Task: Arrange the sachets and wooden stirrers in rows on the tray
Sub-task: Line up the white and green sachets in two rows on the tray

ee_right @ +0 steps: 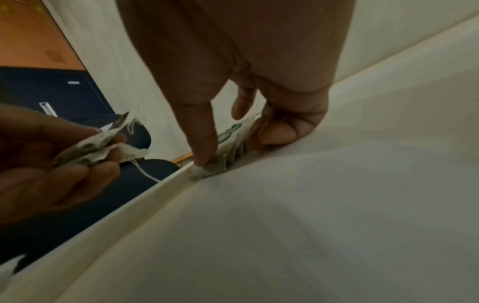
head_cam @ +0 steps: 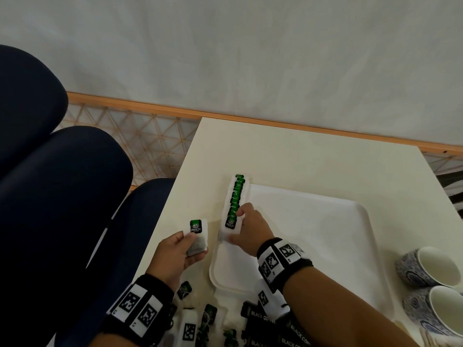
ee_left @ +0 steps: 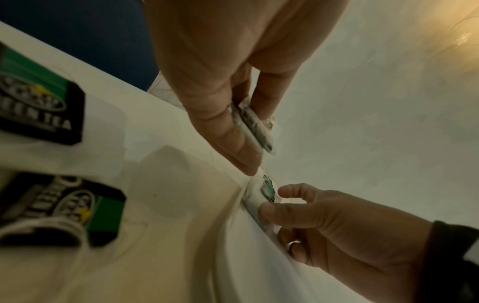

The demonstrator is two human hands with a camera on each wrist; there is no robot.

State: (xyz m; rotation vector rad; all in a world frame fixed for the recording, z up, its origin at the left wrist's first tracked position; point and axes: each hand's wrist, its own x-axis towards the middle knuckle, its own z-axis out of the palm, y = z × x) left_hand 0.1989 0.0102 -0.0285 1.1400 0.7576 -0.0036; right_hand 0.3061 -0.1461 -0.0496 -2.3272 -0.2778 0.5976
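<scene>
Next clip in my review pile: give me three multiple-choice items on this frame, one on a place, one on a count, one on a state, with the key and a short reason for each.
1. Where does the row of green tea sachets lie?
A. Along the left edge of the white tray
B. Inside a cup
C. On the chair seat

2. How many patterned cups stand at the right of the table?
A. None
B. Two
C. Five

3. What is the left hand doing?
A. Resting flat and empty on the table
B. Holding green tea sachets off the tray
C. Lifting a cup

Key: 1 A, the head view shows the overlapping row running along the tray's left rim, with the right hand at its near end. 2 B, two blue-and-white cups sit side by side. 3 B, its fingers and thumb pinch the held sachets left of the tray.
</scene>
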